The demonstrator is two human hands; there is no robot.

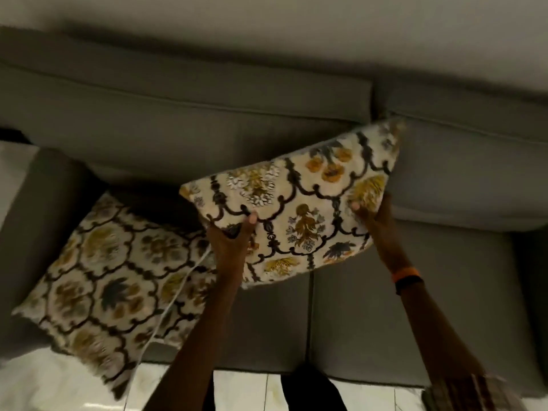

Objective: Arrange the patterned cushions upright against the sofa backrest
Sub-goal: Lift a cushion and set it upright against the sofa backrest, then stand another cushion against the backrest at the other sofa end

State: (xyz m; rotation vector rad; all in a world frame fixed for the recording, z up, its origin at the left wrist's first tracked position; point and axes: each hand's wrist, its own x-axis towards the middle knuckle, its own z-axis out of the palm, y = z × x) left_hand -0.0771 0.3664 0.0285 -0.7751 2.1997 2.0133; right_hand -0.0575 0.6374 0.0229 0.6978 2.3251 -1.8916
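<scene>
Two hands (302,232) hold a patterned cushion (296,203) over grey sofa (385,321).

Nothing readable here, honestly. No words, labels, brand marks or numbers show anywhere; the dim, blurry shot gives only floral and scallop patterns, no lettering.

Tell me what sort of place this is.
Most likely a home living room. A grey upholstered sofa stands against a plain wall, two patterned cushions are on it, one lying on the seat and one held in both hands, and a pale tiled floor shows below.
</scene>
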